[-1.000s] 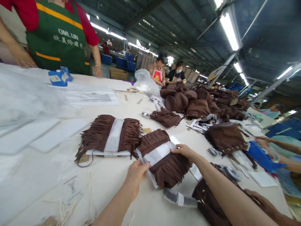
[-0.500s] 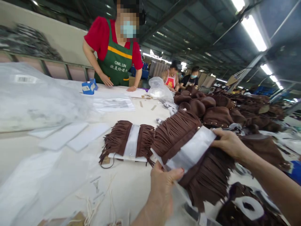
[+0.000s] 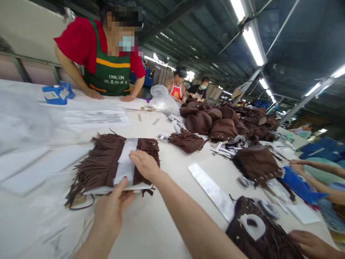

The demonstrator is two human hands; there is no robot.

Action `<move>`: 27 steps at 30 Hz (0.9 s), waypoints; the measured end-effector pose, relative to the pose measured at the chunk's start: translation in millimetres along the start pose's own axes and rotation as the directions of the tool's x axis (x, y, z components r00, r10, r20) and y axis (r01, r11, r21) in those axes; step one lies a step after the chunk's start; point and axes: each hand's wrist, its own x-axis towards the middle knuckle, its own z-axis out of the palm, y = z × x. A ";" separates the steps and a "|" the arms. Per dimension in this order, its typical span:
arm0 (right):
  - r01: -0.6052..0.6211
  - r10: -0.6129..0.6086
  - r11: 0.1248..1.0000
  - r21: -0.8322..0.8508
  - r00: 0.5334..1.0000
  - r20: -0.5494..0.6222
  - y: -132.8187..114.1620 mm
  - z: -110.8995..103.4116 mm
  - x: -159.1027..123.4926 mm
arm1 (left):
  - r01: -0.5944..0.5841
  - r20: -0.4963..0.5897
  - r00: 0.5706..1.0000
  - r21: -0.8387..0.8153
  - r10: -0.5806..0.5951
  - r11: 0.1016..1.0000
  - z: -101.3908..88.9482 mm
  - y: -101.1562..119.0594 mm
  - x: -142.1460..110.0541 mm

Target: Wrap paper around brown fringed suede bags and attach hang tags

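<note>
A brown fringed bag piece (image 3: 104,158) with a white band (image 3: 125,162) across it lies on top of a similar piece, on the table at centre left. My left hand (image 3: 114,205) grips its near edge, thumb on the end of the band and fingers partly hidden below. My right hand (image 3: 145,165) rests on the band and the brown material beside it, fingers stretched out. Under the stack, a white sheet edge and a dark cord (image 3: 82,207) show.
Brown bags (image 3: 223,129) are heaped at the back right. A long white strip (image 3: 211,189) and a dark fringed bag (image 3: 242,230) lie to the right. Other people's hands (image 3: 309,242) reach in there. A co-worker (image 3: 113,72) leans on the far side, near a blue box (image 3: 55,95).
My hands have carried the banded fringed piece left and laid it over the other one. My right hand has shifted from its far end onto the band. The view has swung right.
</note>
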 end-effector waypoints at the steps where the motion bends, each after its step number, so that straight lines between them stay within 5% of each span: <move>1: -0.045 0.045 0.999 -0.025 0.999 -0.007 17.4 -2.6 -2.3 | -0.055 0.019 0.998 0.148 0.053 0.987 -10.3 -6.3 -1.1; 3: -0.198 0.194 0.976 -0.092 0.980 -0.053 61.8 -12.9 -7.6 | -0.266 0.157 0.964 0.546 0.215 0.795 -30.4 -21.5 0.1; 4: -0.281 0.273 0.950 -0.136 0.959 -0.076 86.5 -18.2 -10.7 | -0.432 0.329 0.902 0.652 0.281 0.623 -38.5 -29.2 2.4; 7: -0.427 0.414 0.868 -0.252 0.904 -0.106 155.1 -23.9 -17.5 | -0.713 0.662 0.694 0.688 0.283 0.140 -49.1 -44.7 12.7; 9: -0.457 0.450 0.835 -0.306 0.888 -0.098 188.0 -16.9 -16.8 | -0.703 0.688 0.672 0.709 0.275 -0.054 -47.1 -47.6 19.6; 11: -0.483 0.482 0.806 -0.342 0.871 -0.094 208.4 -4.7 -12.0 | -0.685 0.697 0.647 0.709 0.310 -0.166 -43.6 -47.8 24.9; 13: -0.509 0.515 0.778 -0.369 0.852 -0.091 218.1 7.2 -5.5 | -0.711 0.730 0.577 0.670 0.366 -0.214 -41.9 -48.2 28.3; 17: -0.479 0.516 0.767 -0.427 0.856 -0.034 210.9 17.4 0.6 | -0.759 0.767 0.458 0.600 0.449 -0.251 -45.3 -51.5 30.0; 21: -0.421 0.484 0.775 -0.471 0.875 0.014 176.9 3.7 -12.9 | -0.775 0.765 0.479 0.599 0.431 -0.201 -49.9 -51.9 28.1; 27: -0.447 0.514 0.758 -0.475 0.858 0.014 124.5 -52.0 -30.6 | -0.698 0.704 0.695 0.709 0.144 -0.098 -32.6 -34.0 24.6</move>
